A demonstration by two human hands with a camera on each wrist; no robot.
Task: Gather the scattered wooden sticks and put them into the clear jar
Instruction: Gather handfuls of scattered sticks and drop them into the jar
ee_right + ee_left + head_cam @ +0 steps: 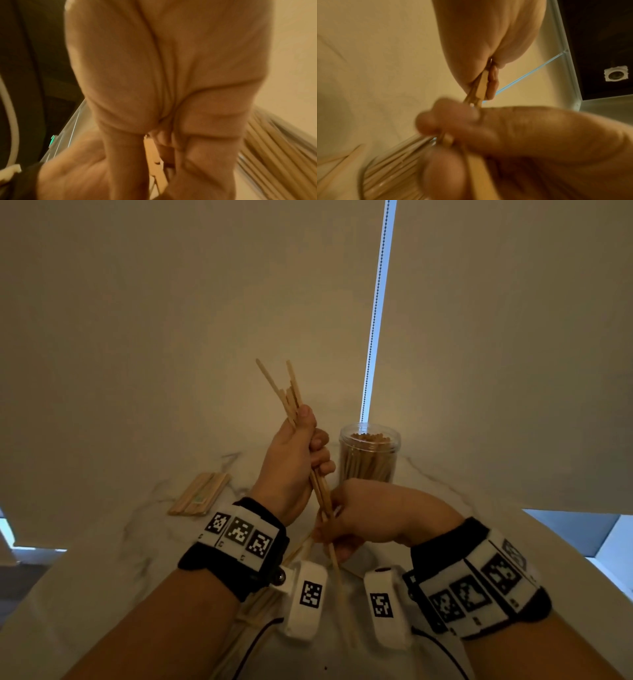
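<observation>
My left hand [310, 436] is raised above the table and grips a bundle of wooden sticks [291, 395] that fans out above the thumb. My right hand [337, 525] sits just below it, fingers curled round the bundle's lower part. The clear jar [370, 453] stands upright just behind the hands, packed with sticks. In the left wrist view the left hand's fingers [493, 81] pinch the sticks [482, 85], the blurred right hand [513, 135] is below, and the jar [393, 169] is at lower left. The right wrist view shows the sticks [154, 152] under the right palm [154, 67].
A loose pile of sticks [200, 494] lies on the marble table [120, 542] at the left. More sticks [260, 607] lie under my left wrist. A window blind with a bead chain [375, 313] hangs behind the jar. The table's right edge [565, 546] is close.
</observation>
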